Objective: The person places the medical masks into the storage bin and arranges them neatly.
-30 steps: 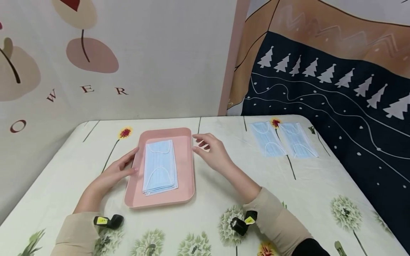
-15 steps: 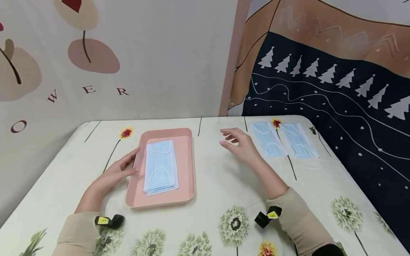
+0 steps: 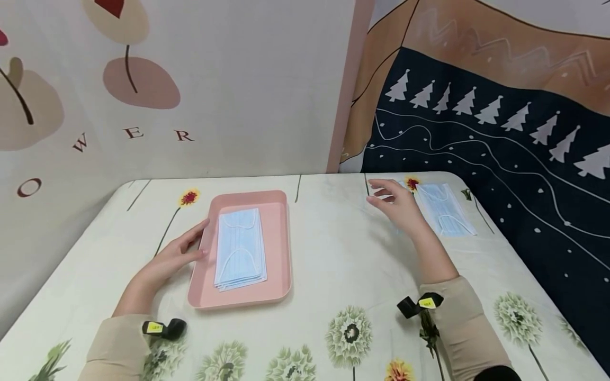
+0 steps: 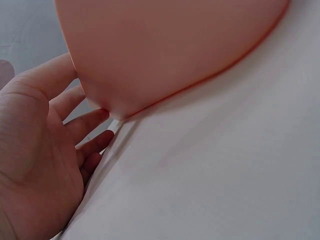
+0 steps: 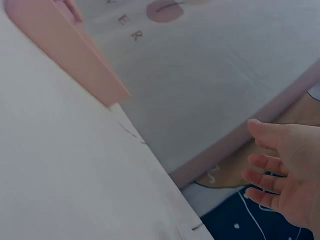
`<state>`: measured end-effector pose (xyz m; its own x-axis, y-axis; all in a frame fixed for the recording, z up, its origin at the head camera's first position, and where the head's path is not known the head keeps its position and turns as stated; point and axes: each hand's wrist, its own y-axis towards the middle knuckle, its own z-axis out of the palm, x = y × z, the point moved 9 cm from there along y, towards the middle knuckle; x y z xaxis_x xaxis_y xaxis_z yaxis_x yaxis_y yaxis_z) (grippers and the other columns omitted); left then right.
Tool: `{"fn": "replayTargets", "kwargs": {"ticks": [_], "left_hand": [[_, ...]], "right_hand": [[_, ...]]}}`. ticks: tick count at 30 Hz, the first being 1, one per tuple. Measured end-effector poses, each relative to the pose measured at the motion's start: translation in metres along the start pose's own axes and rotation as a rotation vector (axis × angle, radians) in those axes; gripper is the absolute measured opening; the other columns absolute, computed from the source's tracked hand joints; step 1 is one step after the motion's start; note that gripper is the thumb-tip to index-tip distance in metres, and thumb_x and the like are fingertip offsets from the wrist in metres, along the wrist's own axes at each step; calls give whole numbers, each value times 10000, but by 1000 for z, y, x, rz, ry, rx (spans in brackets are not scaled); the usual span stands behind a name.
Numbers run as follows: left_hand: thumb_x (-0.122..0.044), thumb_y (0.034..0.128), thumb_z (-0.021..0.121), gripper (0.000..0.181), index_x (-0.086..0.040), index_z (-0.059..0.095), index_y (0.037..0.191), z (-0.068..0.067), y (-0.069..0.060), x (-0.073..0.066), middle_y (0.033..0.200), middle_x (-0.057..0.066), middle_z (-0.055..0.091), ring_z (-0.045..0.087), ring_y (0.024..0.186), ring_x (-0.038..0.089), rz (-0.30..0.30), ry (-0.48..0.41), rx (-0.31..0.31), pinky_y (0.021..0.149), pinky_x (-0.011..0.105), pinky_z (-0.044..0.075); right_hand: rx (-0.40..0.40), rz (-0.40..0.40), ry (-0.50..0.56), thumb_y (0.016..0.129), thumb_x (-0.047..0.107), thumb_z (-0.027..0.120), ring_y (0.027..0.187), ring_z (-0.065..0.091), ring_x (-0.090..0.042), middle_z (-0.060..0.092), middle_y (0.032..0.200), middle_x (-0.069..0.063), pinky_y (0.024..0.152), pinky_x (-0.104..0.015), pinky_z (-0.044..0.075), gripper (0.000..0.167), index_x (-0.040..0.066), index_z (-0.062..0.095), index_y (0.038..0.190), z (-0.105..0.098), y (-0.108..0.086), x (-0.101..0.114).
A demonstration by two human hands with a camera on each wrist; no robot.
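Observation:
In the head view, a pink rectangular tray (image 3: 277, 248) holds a small stack of light blue face masks (image 3: 240, 246) with white ear loops. My left hand (image 3: 168, 260) rests against the tray's left side, fingertips and thumb at its wall; the left wrist view shows the fingers (image 4: 90, 122) touching that pink wall without curling round it. My right hand (image 3: 397, 207) hovers at the right, its fingers loosely bent and nothing between them. It hides most of one mask lying there; a second face mask (image 3: 447, 209) lies flat just beyond it.
The table wears a white cloth (image 3: 329, 254) with printed flowers. A pale printed curtain (image 3: 257, 106) hangs behind, and a dark cloth with tree prints (image 3: 476, 143) borders the right edge. Black cameras are strapped at both wrists.
My right hand has moved from beside the tray's right edge rightward, and now covers the nearer loose mask. The left hand and the tray have stayed in place.

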<state>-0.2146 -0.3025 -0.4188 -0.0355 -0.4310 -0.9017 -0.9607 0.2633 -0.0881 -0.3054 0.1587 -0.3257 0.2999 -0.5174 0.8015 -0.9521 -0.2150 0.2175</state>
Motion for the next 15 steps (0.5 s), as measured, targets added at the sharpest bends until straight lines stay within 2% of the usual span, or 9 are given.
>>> {"fn": "replayTargets", "kwargs": {"ticks": [10, 15], "left_hand": [[-210, 948, 619, 757, -181, 162, 1552, -2, 0, 3, 1580, 158, 105, 84, 1418, 386, 20, -9, 3, 911, 24, 265], [-178, 948, 616, 756, -165, 159, 1551, -1, 1, 0, 1580, 157, 104, 83, 1418, 385, 32, -23, 7, 913, 27, 269]], "right_hand": [[-87, 24, -4, 933, 137, 639, 1129, 541, -357, 524, 1278, -212, 960, -461, 411, 466, 7, 507, 1361, -37, 1, -33], [-92, 87, -28, 942, 193, 631, 1154, 515, -350, 488, 1332, -196, 972, -479, 400, 503, 37, 479, 1395, -50, -2, -53]]}}
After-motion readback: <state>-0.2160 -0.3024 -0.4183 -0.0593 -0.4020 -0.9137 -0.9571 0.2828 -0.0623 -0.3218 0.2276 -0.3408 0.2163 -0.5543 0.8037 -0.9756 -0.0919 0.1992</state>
